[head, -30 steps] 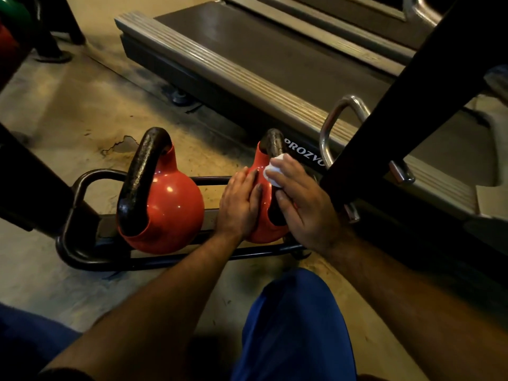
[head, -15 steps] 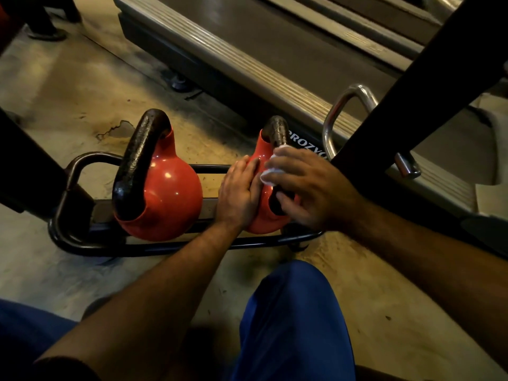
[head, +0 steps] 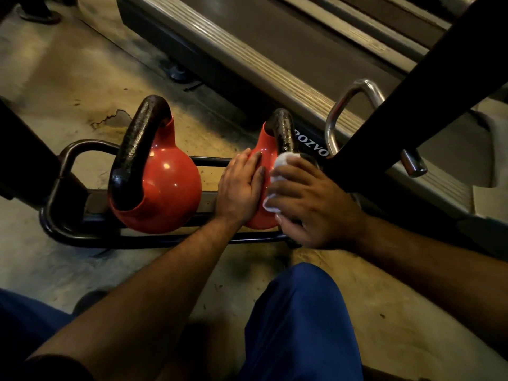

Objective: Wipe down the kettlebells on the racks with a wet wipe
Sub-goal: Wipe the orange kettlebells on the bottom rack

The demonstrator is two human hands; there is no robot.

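Two red kettlebells with dark handles stand on a low black tube rack (head: 63,232) on the floor. The left kettlebell (head: 167,193) is untouched. My left hand (head: 240,188) lies flat with straight fingers against the left side of the right kettlebell (head: 266,145). My right hand (head: 310,204) presses a white wet wipe (head: 279,171) onto that kettlebell's body just below its handle, fingers curled over the wipe. Most of the right kettlebell's body is hidden under both hands.
A treadmill deck (head: 275,59) runs diagonally behind the rack. A black slanted rack upright (head: 428,92) crosses the upper right, with a chrome handle (head: 354,97) beside it. My blue-trousered knee (head: 299,320) is in the foreground on the concrete floor.
My right hand has slid the wipe down from the handle's base onto the right kettlebell's body. My left hand has kept its place against the kettlebell's left side.
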